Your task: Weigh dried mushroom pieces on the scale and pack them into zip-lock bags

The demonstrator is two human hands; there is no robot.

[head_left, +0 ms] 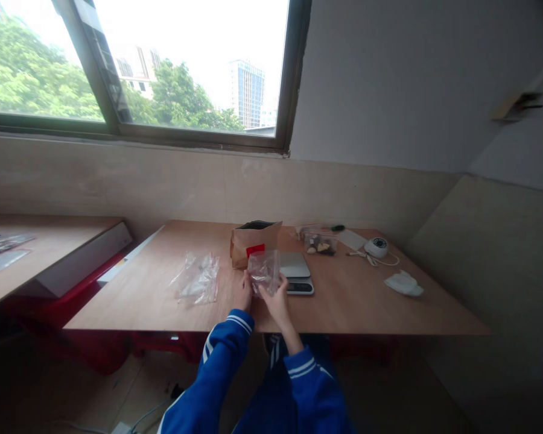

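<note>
A clear plastic zip bag (264,268) is held upright between my two hands, above the table's front part. My left hand (244,293) grips its left edge, and my right hand (276,296) has its lower right side, thumb in front. Just behind the bag stands an open brown paper bag (242,246) with a red patch on its front. To the right of my hands, partly covered by the plastic bag, sits a kitchen scale (297,266) with a silver plate and a dark display. Whether the plastic bag has anything inside I cannot make out.
Several clear plastic bags (198,278) lie left on the wooden table (344,307). At the back right are a bag of stone-like pieces (320,244), a white dome camera (376,247) with its cable, and a crumpled white tissue (404,283). Another table (72,235) stands at left.
</note>
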